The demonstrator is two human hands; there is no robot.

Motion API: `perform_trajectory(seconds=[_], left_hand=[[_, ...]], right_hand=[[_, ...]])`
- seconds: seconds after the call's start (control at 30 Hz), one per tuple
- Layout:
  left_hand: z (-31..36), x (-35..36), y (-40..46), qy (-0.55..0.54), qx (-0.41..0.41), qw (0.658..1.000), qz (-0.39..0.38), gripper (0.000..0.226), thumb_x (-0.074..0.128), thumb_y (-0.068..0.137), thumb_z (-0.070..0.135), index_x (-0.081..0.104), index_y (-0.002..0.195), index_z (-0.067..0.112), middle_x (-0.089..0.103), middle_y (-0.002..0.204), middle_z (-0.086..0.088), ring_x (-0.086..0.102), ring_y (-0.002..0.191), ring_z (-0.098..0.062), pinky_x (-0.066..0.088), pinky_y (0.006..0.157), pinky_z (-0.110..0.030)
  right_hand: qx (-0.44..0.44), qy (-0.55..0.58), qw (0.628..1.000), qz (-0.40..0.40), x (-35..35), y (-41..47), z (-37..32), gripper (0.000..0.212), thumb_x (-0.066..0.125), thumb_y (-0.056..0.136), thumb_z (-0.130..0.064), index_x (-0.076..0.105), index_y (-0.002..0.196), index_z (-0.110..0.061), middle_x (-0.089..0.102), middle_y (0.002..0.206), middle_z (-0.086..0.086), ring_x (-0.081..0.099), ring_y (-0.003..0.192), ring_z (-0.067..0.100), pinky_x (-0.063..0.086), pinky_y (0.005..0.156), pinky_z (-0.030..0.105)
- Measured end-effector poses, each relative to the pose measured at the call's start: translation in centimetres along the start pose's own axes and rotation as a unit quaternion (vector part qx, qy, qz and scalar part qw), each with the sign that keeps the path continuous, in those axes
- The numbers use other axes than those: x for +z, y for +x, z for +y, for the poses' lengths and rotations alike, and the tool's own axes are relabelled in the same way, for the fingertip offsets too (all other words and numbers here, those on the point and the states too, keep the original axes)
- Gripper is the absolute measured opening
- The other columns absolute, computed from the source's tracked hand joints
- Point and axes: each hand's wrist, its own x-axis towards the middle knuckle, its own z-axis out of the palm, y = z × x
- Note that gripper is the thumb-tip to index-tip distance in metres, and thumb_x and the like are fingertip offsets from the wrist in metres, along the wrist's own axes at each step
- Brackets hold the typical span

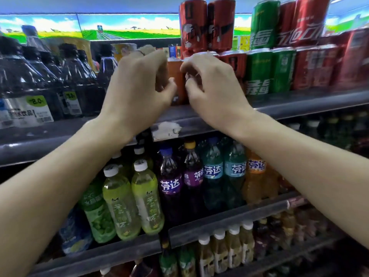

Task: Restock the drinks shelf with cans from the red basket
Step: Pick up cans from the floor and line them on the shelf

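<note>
While my left hand (139, 80) and right hand (209, 82) curl round the orange can (176, 84), I'd grip its rigid, slick sides mid-height.

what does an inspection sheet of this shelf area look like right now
surface: upper shelf, grey edge, partly filled
job's things: orange can upright on that shelf between both hands; red basket not in view
clutter: red cans, green cans, dark bottles alongside
hands: left hand and right hand curled beside the orange can; grip unclear
cables: nothing seen
surroundings: bottled drinks on lower shelves
</note>
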Motion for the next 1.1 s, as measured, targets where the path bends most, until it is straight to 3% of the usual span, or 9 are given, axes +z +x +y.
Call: perform_trajectory(seconds=[0.07,0.13,0.3,0.37,0.5,0.57,0.67,0.9,1.1], left_hand=[[3.2,0.5,-1.0,-0.065,0.039,0.997,0.007,0.015,0.065,0.088,0.017,0.057,0.078,0.009,0.059,0.079,-0.005,0.055,0.07,-0.024,0.046,0.066,-0.041],[6.3,2.2,-2.1,-0.127,0.072,0.989,-0.026,0.014,0.064,0.088,0.019,0.057,0.08,0.009,0.061,0.08,-0.004,0.057,0.072,-0.022,0.047,0.066,-0.04],[14.6,11.0,-6.5,-0.294,0.079,0.93,-0.208,0.011,0.065,0.086,0.021,0.056,0.09,0.016,0.061,0.082,0.005,0.057,0.075,-0.017,0.046,0.066,-0.036],[18.1,14.9,-9.2,-0.32,0.064,0.9,-0.288,0.016,0.066,0.09,0.028,0.06,0.099,0.016,0.066,0.089,0.004,0.063,0.082,-0.018,0.05,0.068,-0.037],[25.6,21.1,-14.6,-0.326,0.019,0.846,-0.423,0.024,0.07,0.095,0.033,0.062,0.112,0.018,0.071,0.104,0.002,0.066,0.095,-0.017,0.056,0.081,-0.04],[29.6,23.6,-17.5,-0.327,-0.007,0.817,-0.475,0.018,0.07,0.094,0.028,0.062,0.108,0.019,0.071,0.1,0.004,0.067,0.093,-0.017,0.056,0.084,-0.039],[36.0,27.2,-21.1,-0.309,-0.048,0.786,-0.533,0.024,0.071,0.092,0.029,0.061,0.112,0.019,0.071,0.102,0.004,0.068,0.096,-0.019,0.055,0.086,-0.035],[48.6,34.0,-26.5,-0.313,-0.125,0.717,-0.611,0.036,0.072,0.094,0.027,0.06,0.125,0.014,0.068,0.119,-0.003,0.065,0.106,-0.022,0.052,0.093,-0.033],[53.2,39.1,-31.7,-0.297,-0.16,0.671,-0.66,0.043,0.072,0.092,0.028,0.058,0.13,0.014,0.067,0.118,-0.007,0.067,0.105,-0.028,0.057,0.091,-0.042]], right_hand=[[0.016,0.003,0.999,0.042,-2.3,-2.0,1.2,0.022,0.049,0.09,-0.011,0.068,0.1,-0.007,0.067,0.096,0.002,0.06,0.088,0.016,0.046,0.078,0.024],[0.056,-0.002,0.996,0.066,-4.5,-4.4,3.0,0.02,0.048,0.091,-0.008,0.067,0.099,-0.005,0.067,0.091,0.003,0.06,0.083,0.015,0.046,0.073,0.022],[0.207,-0.073,0.973,0.066,-9.0,-13.6,8.6,0.021,0.047,0.092,-0.006,0.065,0.105,-0.009,0.061,0.09,-0.007,0.056,0.083,0.006,0.042,0.073,0.012],[0.254,-0.105,0.961,0.039,-11.0,-18.2,11.0,0.02,0.048,0.094,-0.007,0.064,0.107,-0.011,0.061,0.093,-0.006,0.057,0.085,0.008,0.045,0.076,0.018],[0.351,-0.142,0.925,-0.012,-16.2,-27.8,15.7,0.02,0.049,0.1,-0.01,0.06,0.116,-0.013,0.062,0.1,0.0,0.058,0.084,0.014,0.05,0.077,0.034],[0.399,-0.146,0.905,-0.027,-18.8,-32.8,18.1,0.02,0.048,0.1,-0.011,0.058,0.117,-0.016,0.06,0.096,-0.002,0.054,0.075,0.012,0.048,0.071,0.034],[0.463,-0.152,0.872,-0.052,-22.8,-39.9,21.7,0.022,0.049,0.099,-0.015,0.056,0.119,-0.019,0.059,0.094,-0.004,0.057,0.076,0.013,0.052,0.074,0.036],[0.56,-0.161,0.804,-0.118,-29.9,-52.6,29.3,0.03,0.052,0.095,-0.017,0.057,0.125,-0.016,0.063,0.105,0.004,0.061,0.091,0.025,0.052,0.08,0.041],[0.643,-0.127,0.728,-0.2,-30.6,-61.0,33.5,0.044,0.057,0.097,-0.02,0.051,0.14,-0.013,0.063,0.122,0.01,0.061,0.111,0.03,0.051,0.095,0.04]])
